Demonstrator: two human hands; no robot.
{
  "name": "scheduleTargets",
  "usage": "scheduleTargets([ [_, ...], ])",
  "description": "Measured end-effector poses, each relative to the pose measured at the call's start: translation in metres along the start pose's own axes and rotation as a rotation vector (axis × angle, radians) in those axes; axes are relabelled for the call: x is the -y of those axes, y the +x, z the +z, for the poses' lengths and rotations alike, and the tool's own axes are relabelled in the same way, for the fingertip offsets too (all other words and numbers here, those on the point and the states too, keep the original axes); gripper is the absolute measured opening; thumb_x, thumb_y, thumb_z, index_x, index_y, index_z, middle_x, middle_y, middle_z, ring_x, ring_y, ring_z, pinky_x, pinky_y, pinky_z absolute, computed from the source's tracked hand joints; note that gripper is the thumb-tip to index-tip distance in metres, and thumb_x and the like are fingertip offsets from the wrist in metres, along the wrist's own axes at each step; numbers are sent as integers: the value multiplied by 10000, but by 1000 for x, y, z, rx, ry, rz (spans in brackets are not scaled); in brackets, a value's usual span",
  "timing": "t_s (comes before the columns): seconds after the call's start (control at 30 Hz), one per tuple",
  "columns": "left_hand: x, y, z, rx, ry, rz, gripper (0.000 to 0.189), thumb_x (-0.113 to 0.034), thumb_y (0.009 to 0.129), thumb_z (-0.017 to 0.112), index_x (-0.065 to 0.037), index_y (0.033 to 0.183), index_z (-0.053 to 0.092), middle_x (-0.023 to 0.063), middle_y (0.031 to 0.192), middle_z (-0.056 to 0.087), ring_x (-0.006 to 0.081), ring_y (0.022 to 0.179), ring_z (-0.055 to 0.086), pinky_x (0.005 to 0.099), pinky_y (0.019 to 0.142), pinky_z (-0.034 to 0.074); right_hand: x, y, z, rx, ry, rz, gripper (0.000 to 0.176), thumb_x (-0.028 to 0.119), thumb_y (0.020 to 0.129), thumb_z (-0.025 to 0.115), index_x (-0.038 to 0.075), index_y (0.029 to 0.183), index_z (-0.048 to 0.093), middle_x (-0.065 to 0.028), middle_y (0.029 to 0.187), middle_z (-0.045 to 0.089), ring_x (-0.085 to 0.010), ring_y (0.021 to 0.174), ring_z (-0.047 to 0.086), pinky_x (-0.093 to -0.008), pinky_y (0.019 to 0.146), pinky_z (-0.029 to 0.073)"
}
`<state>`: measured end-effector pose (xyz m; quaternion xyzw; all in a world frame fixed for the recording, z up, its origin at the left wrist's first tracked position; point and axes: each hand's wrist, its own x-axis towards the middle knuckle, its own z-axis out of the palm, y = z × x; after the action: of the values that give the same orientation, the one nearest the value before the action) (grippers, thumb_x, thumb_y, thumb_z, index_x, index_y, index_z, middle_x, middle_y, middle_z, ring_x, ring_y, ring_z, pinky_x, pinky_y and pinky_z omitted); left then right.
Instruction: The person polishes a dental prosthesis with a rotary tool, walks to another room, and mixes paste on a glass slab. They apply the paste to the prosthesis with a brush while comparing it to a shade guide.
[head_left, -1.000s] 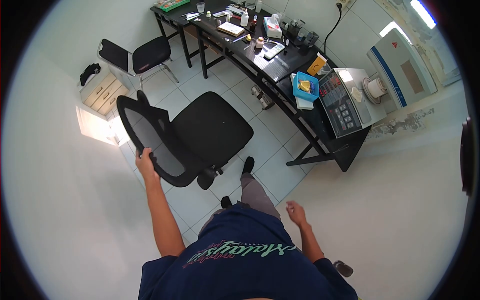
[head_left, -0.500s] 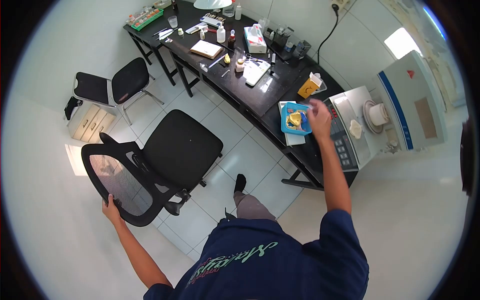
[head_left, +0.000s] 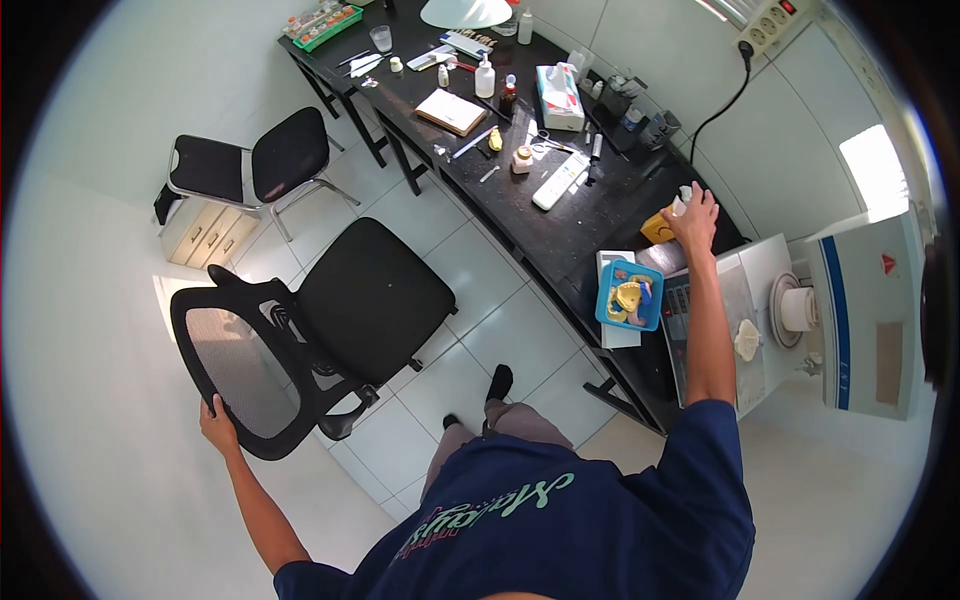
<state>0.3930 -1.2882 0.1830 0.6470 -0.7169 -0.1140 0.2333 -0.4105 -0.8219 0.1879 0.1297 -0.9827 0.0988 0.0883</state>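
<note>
My left hand [head_left: 218, 426] grips the outer rim of the backrest of a black office chair [head_left: 375, 300], fingers wrapped round the frame. My right hand [head_left: 694, 222] reaches over the desk with fingers spread, right at the top of a small yellow box [head_left: 657, 229] with white crumpled paper sticking out. The hand partly hides the box. Nearer to me, below that hand, a blue plastic basket [head_left: 603, 298] holds yellow and pinkish dental casts [head_left: 628, 296] and something blue. The basket rests on a white flat item [head_left: 622, 338].
An open-lidded furnace [head_left: 870, 310] with a keypad stands right of my arm. The black desk [head_left: 520, 225] carries a tissue box [head_left: 560, 98], a white remote-like device [head_left: 561, 182], scissors, bottles and a notebook [head_left: 451, 111]. Another chair [head_left: 290, 153] and a drawer unit [head_left: 208, 235] stand left.
My right hand has moved from beside the blue basket to the yellow box farther back. The view has shifted, and a second foot now shows. My left hand still holds the chair.
</note>
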Motion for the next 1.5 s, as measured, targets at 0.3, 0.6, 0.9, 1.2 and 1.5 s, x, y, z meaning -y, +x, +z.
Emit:
scheduleTargets([
  [0.3,-23,7,-13,27,143,-8,354,-220,972,569,-34,1271,604,177,1098,684,320,1031,647,400,891,486,99,-144,-44,7,779,-523,363,-70,797,653,-5,1151,606,-203,1169,630,-353,1122,602,-406,973,457],
  [0.6,-214,19,286,32,168,285,645,-107,770,661,67,1348,435,315,1411,405,464,1344,361,526,1122,305,130,-272,50,699,938,254,171,86,918,589,1,1033,684,-156,914,717,-310,862,706,-362,794,543],
  [0.9,-270,158,558,1057,439,801,786,-277,793,705,16,1432,354,294,1296,509,432,1229,493,482,1061,410,235,-307,345,853,673,388,475,277,839,673,38,1242,595,-212,1161,644,-371,1087,624,-446,938,483],
  [1.2,-94,260,669,1111,810,625,1000,-468,776,725,0,1485,198,334,1239,530,481,1157,544,532,1005,427,349,-333,476,879,309,230,913,536,707,784,113,1425,411,-181,1446,430,-394,1363,359,-633,1035,339],
  [1.5,-1,355,762,1452,301,785,1247,-422,677,862,58,1473,30,372,1327,445,466,1259,470,467,1071,406,374,-314,523,812,516,-28,825,433,733,789,203,1436,422,-160,1346,525,-382,1244,506,-548,1008,399],
])
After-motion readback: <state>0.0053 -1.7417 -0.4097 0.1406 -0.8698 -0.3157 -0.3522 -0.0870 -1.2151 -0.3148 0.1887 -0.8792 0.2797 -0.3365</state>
